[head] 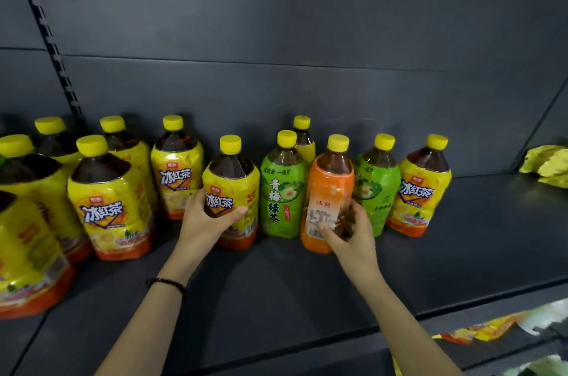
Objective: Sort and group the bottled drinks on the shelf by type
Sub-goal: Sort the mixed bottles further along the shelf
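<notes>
Yellow-capped drink bottles stand on a dark grey shelf [307, 277]. My left hand [205, 215] grips a yellow-label iced tea bottle [233, 188] at mid-body. My right hand [347, 231] wraps the lower front of an orange-label bottle [330, 188]. Between the two stands a green-label tea bottle [282, 191]. A second green-label bottle [378, 188] sits just right of the orange one, partly hidden by it. Another yellow-label bottle [421, 188] is at the right end. Several yellow-label bottles [107, 203] are grouped at the left.
One yellow-label bottle [302, 142] stands behind the green one, mostly hidden. Yellow packets [547, 163] lie at the far right of the shelf. The shelf's front edge [399, 329] runs below my arms, with colourful packaging [479, 329] on the lower level.
</notes>
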